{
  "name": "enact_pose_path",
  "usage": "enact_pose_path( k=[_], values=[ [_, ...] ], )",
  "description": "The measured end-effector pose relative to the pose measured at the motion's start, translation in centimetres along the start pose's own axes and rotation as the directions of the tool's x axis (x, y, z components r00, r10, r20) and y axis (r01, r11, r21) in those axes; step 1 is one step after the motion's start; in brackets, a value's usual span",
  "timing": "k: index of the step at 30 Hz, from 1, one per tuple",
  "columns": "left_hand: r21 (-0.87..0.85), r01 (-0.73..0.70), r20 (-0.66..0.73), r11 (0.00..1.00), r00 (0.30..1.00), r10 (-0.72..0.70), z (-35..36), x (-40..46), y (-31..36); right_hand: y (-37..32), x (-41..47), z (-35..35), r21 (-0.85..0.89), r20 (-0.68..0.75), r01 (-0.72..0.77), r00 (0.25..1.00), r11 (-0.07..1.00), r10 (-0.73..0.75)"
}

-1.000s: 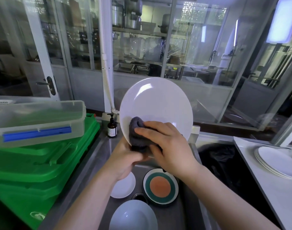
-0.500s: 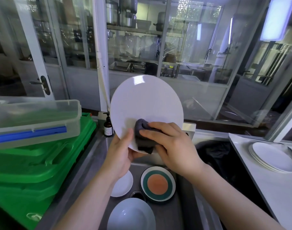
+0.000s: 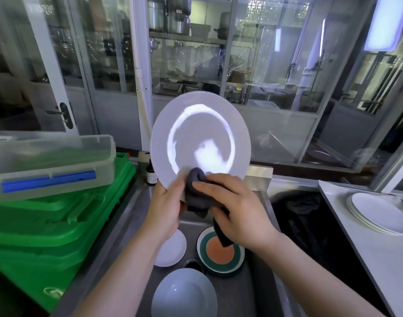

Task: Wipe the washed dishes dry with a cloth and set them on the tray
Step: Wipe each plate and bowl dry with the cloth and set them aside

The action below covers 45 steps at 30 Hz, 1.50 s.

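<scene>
While the left hand (image 3: 167, 209) grips the plate (image 3: 200, 143) by its lower rim, upright above the sink (image 3: 131, 216), the right hand (image 3: 237, 209) presses a cloth (image 3: 197, 193) there; it looks stiff, slick, breakable, best held rim-wise.

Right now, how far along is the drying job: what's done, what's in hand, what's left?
Done, apparently: a stack of white plates sits on the white surface at right. In hand: the left hand holds a large white plate upright by its lower rim while the right hand presses a dark grey cloth against it. Left: a small white plate, a green-and-orange plate and a pale blue bowl wait in the sink.
</scene>
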<state>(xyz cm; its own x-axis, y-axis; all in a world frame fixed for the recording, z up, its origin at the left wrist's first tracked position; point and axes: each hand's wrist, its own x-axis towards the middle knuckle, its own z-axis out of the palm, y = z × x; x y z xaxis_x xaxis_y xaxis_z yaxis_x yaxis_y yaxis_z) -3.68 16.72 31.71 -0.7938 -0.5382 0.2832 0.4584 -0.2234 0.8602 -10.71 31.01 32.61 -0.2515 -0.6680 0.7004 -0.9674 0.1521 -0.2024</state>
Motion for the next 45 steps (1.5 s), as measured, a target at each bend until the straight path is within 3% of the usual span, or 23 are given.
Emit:
enact_pose_path(
  k=[5,8,10,13,15,17,19,21,24,27,30,31,32,34,35,36,37,38,39,41,45],
  values=[
    [0.009,0.049,0.004,0.999,0.999,-0.049,-1.6,-0.3,-0.2,3.4,0.2,-1.6,0.063,-0.050,-0.279,0.958,0.958,0.283],
    [0.169,0.100,-0.020,0.981,0.995,-0.098,-1.8,-0.5,-0.4,4.8,1.7,-2.5,0.226,-0.141,-0.552,0.796,0.802,0.588],
    [0.342,0.076,-0.014,0.937,0.997,-0.075,-1.3,-0.8,-0.5,4.7,2.8,-2.2,0.434,-0.207,-0.607,0.653,0.666,0.729],
    [0.623,-0.056,0.074,0.781,0.997,0.012,-0.3,-1.2,-0.4,3.2,4.2,-1.2,0.694,-0.216,-0.522,0.506,0.495,0.835],
    [0.758,-0.166,0.188,0.631,0.982,0.033,0.4,-1.4,-0.2,1.9,4.7,-0.9,0.839,-0.106,-0.427,0.481,0.338,0.870],
    [0.847,-0.289,0.288,0.447,0.955,0.073,0.5,-1.1,0.0,1.3,5.0,-1.3,0.942,0.062,-0.320,0.454,0.098,0.889],
    [0.882,-0.388,0.368,0.269,0.922,0.124,0.1,-0.6,0.4,1.1,4.9,-2.1,0.959,0.233,-0.262,0.501,-0.111,0.833],
    [0.887,-0.444,0.425,0.125,0.892,0.152,-0.2,-0.3,0.9,0.9,4.7,-2.6,0.935,0.332,-0.302,0.561,-0.186,0.758],
    [0.877,-0.480,0.481,-0.030,0.870,0.106,-0.5,-0.7,1.0,0.9,4.4,-2.7,0.903,0.381,-0.378,0.491,-0.202,0.783],
    [0.881,-0.465,0.470,-0.085,0.880,0.062,-0.9,-0.3,0.3,1.3,4.0,-3.0,0.894,0.406,-0.373,0.436,-0.249,0.803],
    [0.892,-0.447,0.452,-0.067,0.888,0.087,-2.3,0.4,-0.8,1.6,3.5,-2.8,0.886,0.432,-0.356,0.407,-0.297,0.805],
    [0.905,-0.426,0.422,0.017,0.901,0.097,-3.0,0.5,-1.3,1.7,3.3,-2.8,0.888,0.430,-0.349,0.400,-0.299,0.809],
    [0.906,-0.384,0.373,0.176,0.923,0.093,-3.6,0.3,-1.7,1.7,3.2,-2.8,0.895,0.420,-0.332,0.397,-0.299,0.816],
    [0.767,-0.173,0.217,0.618,0.976,0.005,-4.3,-0.4,-2.2,1.8,2.8,-3.0,0.913,0.395,-0.275,0.411,-0.301,0.822],
    [0.530,0.017,0.101,0.848,0.991,-0.083,-4.5,-0.6,-2.2,1.9,2.7,-3.2,0.920,0.389,-0.235,0.429,-0.315,0.816],
    [0.171,0.206,-0.002,0.963,0.978,-0.208,-4.5,-0.7,-2.1,2.2,2.5,-3.2,0.922,0.387,-0.196,0.450,-0.334,0.805],
    [-0.168,0.368,-0.007,0.914,0.927,-0.375,-4.6,-0.6,-2.1,2.4,2.2,-3.2,0.921,0.387,-0.170,0.469,-0.350,0.794],
    [-0.362,0.458,0.054,0.812,0.880,-0.472,-4.5,-0.5,-1.8,2.5,2.1,-3.1,0.918,0.393,-0.159,0.484,-0.362,0.782],
    [-0.429,0.497,0.121,0.754,0.859,-0.498,-4.3,-0.4,-1.5,2.5,1.9,-2.9,0.912,0.407,-0.177,0.490,-0.369,0.771],
    [-0.447,0.468,0.148,0.762,0.879,-0.453,-3.8,0.0,-1.2,2.4,1.5,-2.4,0.892,0.452,-0.240,0.511,-0.384,0.731],
    [-0.492,0.357,0.051,0.794,0.922,-0.384,-3.3,0.1,-1.0,2.7,0.4,-1.4,0.872,0.489,-0.298,0.536,-0.389,0.688]
  ],
)
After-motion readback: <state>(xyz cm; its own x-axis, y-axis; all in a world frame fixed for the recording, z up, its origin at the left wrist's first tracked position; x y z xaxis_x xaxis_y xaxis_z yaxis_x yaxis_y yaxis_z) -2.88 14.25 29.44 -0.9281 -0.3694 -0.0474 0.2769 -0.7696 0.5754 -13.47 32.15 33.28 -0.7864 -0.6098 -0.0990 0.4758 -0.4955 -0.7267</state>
